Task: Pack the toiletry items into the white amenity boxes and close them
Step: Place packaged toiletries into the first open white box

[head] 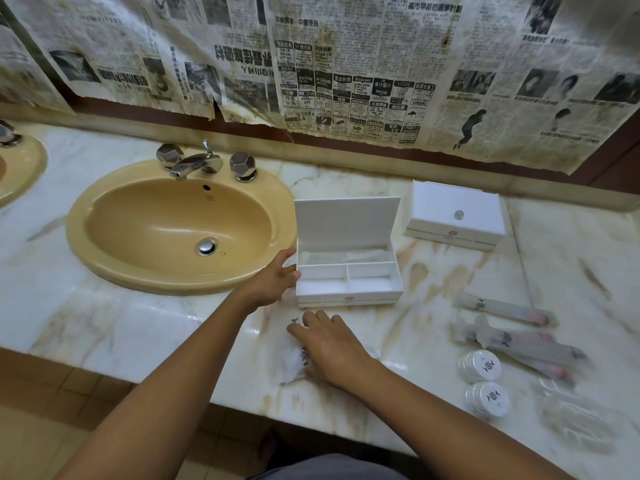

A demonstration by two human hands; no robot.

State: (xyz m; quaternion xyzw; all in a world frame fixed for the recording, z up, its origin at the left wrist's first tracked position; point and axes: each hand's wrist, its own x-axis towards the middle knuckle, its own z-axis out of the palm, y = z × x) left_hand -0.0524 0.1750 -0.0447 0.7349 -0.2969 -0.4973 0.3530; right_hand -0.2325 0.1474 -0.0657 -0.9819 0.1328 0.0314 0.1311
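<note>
An open white amenity box stands mid-counter, lid up, its front compartments bare and a clear packet in the back one. My left hand rests against its left wall, fingers spread. My right hand lies flat on small translucent sachets in front of the box. A second white box sits closed at the back right. To the right lie long frosted toothbrush packets, two round white packs and clear wrapped packets.
A yellow oval sink with chrome taps sits left of the open box. The marble counter ends at a front edge near me. Newspaper sheets cover the wall behind. Another basin shows at far left.
</note>
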